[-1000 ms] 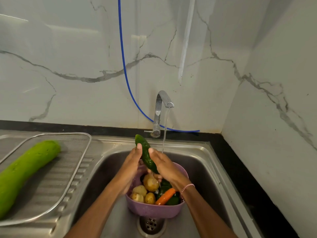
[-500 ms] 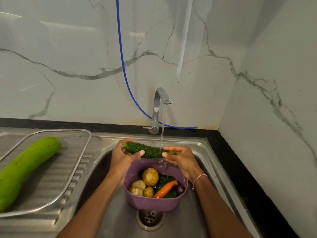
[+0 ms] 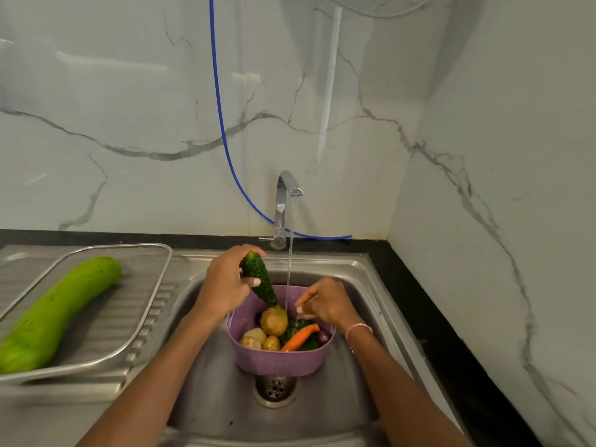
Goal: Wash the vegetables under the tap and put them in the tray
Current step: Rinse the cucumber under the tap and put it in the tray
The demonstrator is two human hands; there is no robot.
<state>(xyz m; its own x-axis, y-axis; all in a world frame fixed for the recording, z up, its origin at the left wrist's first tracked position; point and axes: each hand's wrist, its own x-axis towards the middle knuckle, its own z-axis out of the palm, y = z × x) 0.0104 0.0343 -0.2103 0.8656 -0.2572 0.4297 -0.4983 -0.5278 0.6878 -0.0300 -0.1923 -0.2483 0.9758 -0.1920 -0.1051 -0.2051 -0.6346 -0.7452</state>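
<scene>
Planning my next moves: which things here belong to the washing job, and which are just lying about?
Job: left hand, gripping the bitter gourd; right hand; running tap; purple basket of vegetables; wire tray holding the long green gourd.
Lying about: blue hose; bracelet.

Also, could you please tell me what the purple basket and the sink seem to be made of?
The purple basket looks like matte moulded plastic, going by its uniform colour and rows of small perforations. The sink appears to be brushed stainless steel: grey metallic sheen with soft reflections.
</scene>
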